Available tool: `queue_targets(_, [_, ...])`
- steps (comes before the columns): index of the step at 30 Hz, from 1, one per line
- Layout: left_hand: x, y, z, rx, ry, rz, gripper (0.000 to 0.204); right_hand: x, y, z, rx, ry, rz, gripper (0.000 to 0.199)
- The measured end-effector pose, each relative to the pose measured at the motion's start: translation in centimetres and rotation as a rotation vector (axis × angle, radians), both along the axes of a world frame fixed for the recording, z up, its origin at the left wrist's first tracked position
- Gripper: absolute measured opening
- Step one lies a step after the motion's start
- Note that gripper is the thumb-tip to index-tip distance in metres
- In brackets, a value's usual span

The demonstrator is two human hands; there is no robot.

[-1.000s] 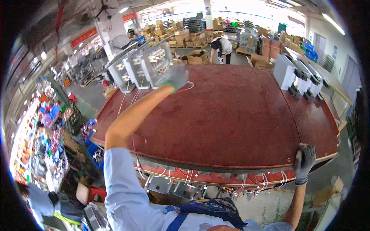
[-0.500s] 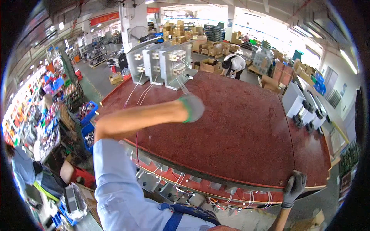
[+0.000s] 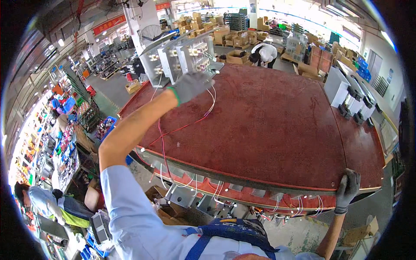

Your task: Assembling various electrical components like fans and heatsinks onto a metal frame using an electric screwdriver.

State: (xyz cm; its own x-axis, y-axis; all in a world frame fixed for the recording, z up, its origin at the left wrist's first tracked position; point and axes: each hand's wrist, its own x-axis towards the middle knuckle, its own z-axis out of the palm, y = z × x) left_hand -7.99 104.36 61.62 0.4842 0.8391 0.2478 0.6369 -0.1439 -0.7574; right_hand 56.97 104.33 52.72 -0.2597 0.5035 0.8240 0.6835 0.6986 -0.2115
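My left hand (image 3: 194,88), in a grey glove with a green cuff, reaches across the red-brown tabletop (image 3: 264,130) to the foot of the nearest upright grey metal panel (image 3: 188,55). Its fingers overlap the panel's lower edge; whether they grip anything is hard to make out. White fittings are mounted on this panel, and similar panels stand to its left. Pale and red wires (image 3: 207,113) trail from beside the hand over the tabletop. My right hand (image 3: 348,189), in a grey glove, is curled over the table's near edge at the right.
White-and-grey units with black fittings (image 3: 352,97) stand at the table's right end. Under the top, a lower shelf (image 3: 242,193) carries metal parts and hanging wires. Beyond the far edge a person (image 3: 264,54) bends near cardboard boxes (image 3: 237,56). Another person (image 3: 47,201) is at lower left.
My left hand has moved left and away from me, to the foot of the metal panels. My right hand stays on the table edge. The view has shifted slightly.
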Motion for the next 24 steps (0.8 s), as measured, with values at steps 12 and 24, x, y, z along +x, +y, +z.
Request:
queue_targets(12, [-2.0,3.7,0.7,-0.274,-0.246,0.188,0.03,-0.7,-0.5,0.5,0.016,0.01,-0.031,0.016])
queue_targets(24, [-9.7,4.0,2.0,-0.04,0.098,-0.009,0.022,-1.1,-1.1,2.0,0.001,0.053,-0.1,0.016])
